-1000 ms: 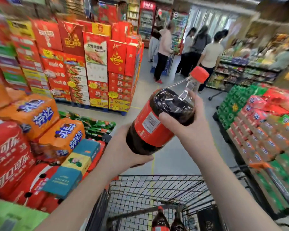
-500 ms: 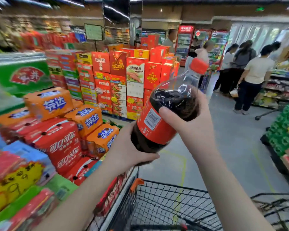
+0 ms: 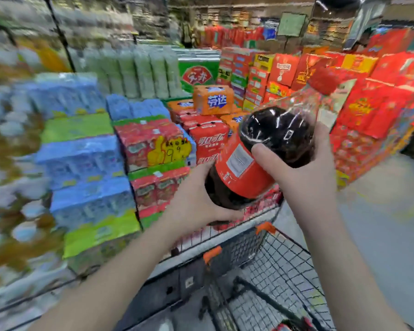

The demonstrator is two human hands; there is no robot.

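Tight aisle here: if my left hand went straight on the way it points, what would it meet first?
Your left hand grips the bottle, so that comes first; beyond it, probably the red packs, depth unclear.

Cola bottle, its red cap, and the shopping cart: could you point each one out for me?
cola bottle (image 3: 244,168), head view, on its red label.
red cap (image 3: 325,80), head view, on the middle of the cap.
shopping cart (image 3: 285,263), head view, on the wire mesh wall.
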